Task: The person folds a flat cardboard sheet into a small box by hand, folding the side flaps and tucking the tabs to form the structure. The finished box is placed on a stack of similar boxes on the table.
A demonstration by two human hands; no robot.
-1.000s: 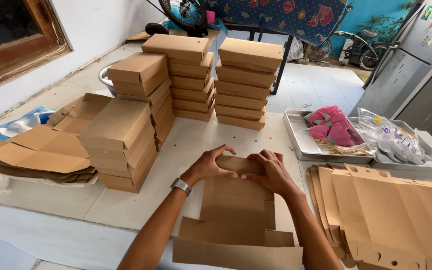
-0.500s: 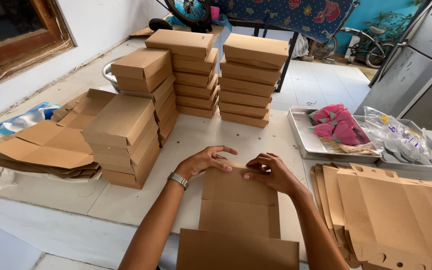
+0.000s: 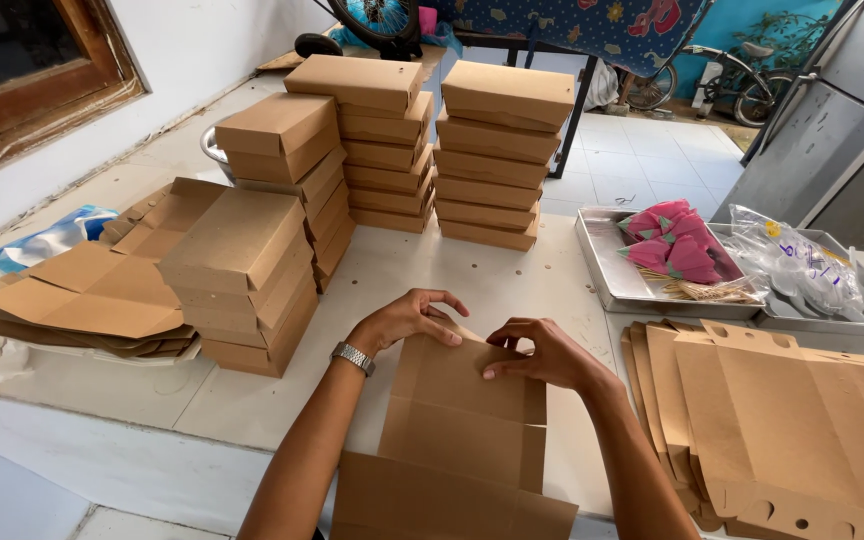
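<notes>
The white table carries everything here. Toward its far edge stand tall stacks of folded brown boxes, four piles close together, with a fifth, lower stack nearer the left edge. Beside that, at the left edge, lies a loose heap of flat cardboard blanks. Along the right edge another pile of unfolded blanks fans out, its tabs and slots pointing to the near edge. Behind it, at the far right corner, sit two metal trays, one with pink folded paper pieces, the other with a clear plastic bag.

At the near edge, in the middle, lies the flat brown cardboard blank, creased across into panels. The left hand rests on its far left corner, fingers curled and half-closed over the edge flap. The right hand presses the far right part, thumb and fingers pinching narrowly at the top flap. A metal wristwatch sits on the left wrist.

The blank looks light and thin, stiff along the panels but ready to bend at the score lines; it would likely crease if gripped mid-panel, so the flaps and edges beside the folds seem the best places to hold it.
</notes>
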